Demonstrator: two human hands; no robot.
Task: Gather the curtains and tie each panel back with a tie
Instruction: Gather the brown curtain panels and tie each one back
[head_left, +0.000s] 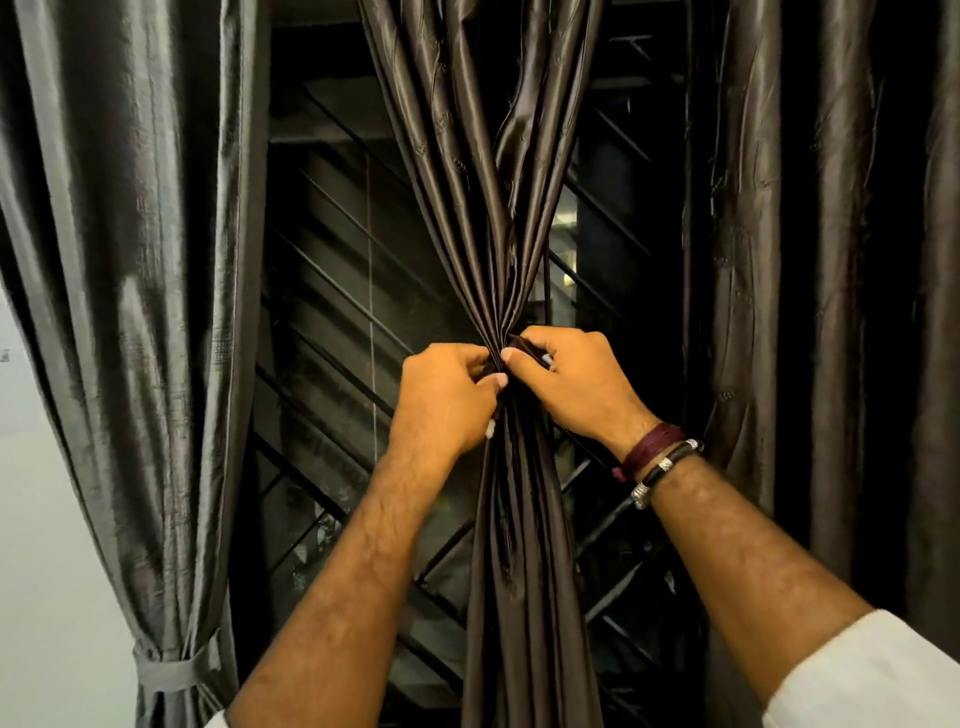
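Note:
A dark brown satin curtain panel (483, 171) hangs in the middle, pinched into a narrow waist at hand height. My left hand (447, 400) and my right hand (571, 379) meet at that waist, fingers curled. Both pinch a thin dark tie (519, 344) wrapped round the gathered cloth; most of the tie is hidden under my fingers. On the left a grey curtain panel (130, 260) hangs gathered low down by a grey tie (171, 670).
Another dark curtain panel (810, 260) hangs loose on the right. Behind the middle panel is a window with black diagonal grille bars (332, 312). A pale wall (47, 519) shows at far left. My right wrist wears bracelets (660, 457).

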